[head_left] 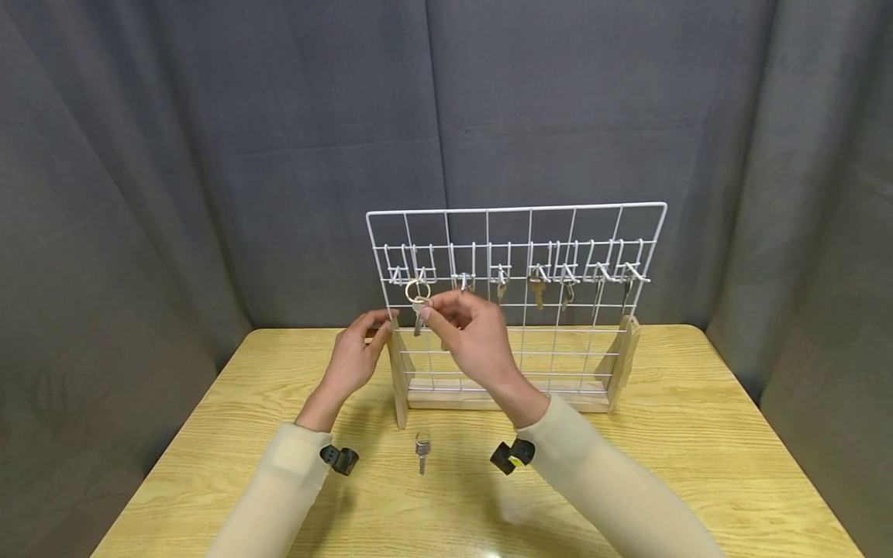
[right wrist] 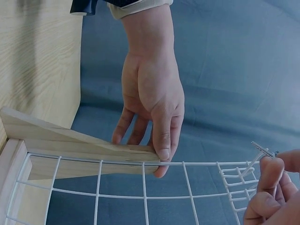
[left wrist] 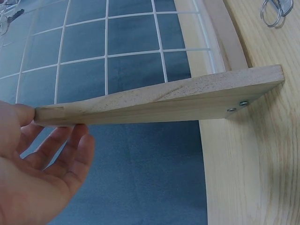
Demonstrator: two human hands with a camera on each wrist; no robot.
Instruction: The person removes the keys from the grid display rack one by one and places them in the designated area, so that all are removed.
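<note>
White grid (head_left: pixel 525 304), yellow wood-grained tabletop (head_left: pixel 230 449)

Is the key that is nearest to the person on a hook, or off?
Off: the key lies on the table, in front of the rack, its ring around no hook.

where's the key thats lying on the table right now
In the head view, the key lies left of centre on the bare near part of the table, just in front of the rack, near its left end.

The loose key (left wrist: pixel 284 6) is cropped — at top (left wrist).
</note>
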